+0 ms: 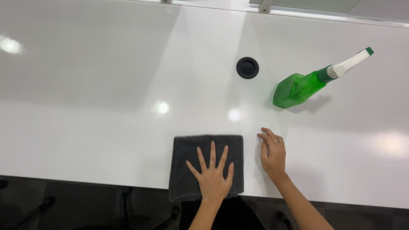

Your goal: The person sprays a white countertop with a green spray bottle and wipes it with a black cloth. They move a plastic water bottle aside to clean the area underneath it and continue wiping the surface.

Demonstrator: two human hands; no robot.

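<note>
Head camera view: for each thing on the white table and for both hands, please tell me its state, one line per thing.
Cloth: dark grey, folded flat, near edge hanging over the table edge.
Spray bottle: green, standing upright on the table, untouched, nozzle pointing away.
Round black cap: set in the table, closed.
Table: white, glossy.
Left hand: open, fingers spread, pressed flat on the cloth.
Right hand: open, holding nothing, resting on the table beside the cloth.

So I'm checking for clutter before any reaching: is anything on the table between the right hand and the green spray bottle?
Nothing visible. The right hand rests on the white table beside the dark cloth, which lies under the left hand. The table surface up to the spray bottle is bare; the black round grommet sits off to the left.
</note>
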